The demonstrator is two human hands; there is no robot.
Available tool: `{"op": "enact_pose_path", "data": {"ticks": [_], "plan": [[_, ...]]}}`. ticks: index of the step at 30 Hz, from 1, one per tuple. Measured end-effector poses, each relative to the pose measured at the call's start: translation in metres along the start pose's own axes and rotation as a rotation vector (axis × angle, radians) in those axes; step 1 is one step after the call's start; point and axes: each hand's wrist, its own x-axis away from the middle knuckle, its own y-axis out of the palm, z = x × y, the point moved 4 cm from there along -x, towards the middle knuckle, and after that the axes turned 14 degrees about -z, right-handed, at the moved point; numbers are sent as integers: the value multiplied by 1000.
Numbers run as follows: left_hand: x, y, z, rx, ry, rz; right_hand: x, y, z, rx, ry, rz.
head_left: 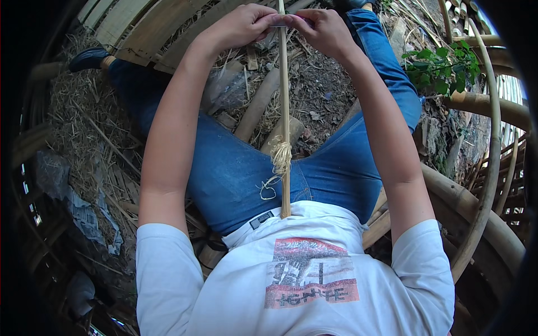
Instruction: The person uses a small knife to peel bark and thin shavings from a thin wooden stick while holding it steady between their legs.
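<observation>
A long, pale bamboo strip (284, 95) runs from the top of the view down to my waist, its near end against my white shirt. Curled shavings (281, 155) hang in a bunch partway along it. At the far part of the strip, my left hand (245, 25) and my right hand (325, 32) face each other from either side. Between them, both pinch a thin flat blade (278, 26) that lies across the strip. The fingers cover most of the blade, so its full shape is hidden.
My jeans-clad legs (235, 173) are spread around the strip. Wooden slats (151, 31) are at the upper left, with straw and crumpled plastic (84, 215) below. Cut bamboo pieces (258, 103) lie between my legs. Bent bamboo poles (487, 151) and a leafy plant (445, 70) stand at right.
</observation>
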Motion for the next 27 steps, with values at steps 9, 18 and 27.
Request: {"op": "enact_pose_path", "data": {"ticks": [9,18,27], "plan": [[10,4,25,-232,-152,72,9,-10,-18,-219,36,37],[7,6,19,-342,-52,82,12,-6,-12,-190,111,-70],[9,15,17,-215,-156,-61,26,10,-2,-133,97,-76]]}}
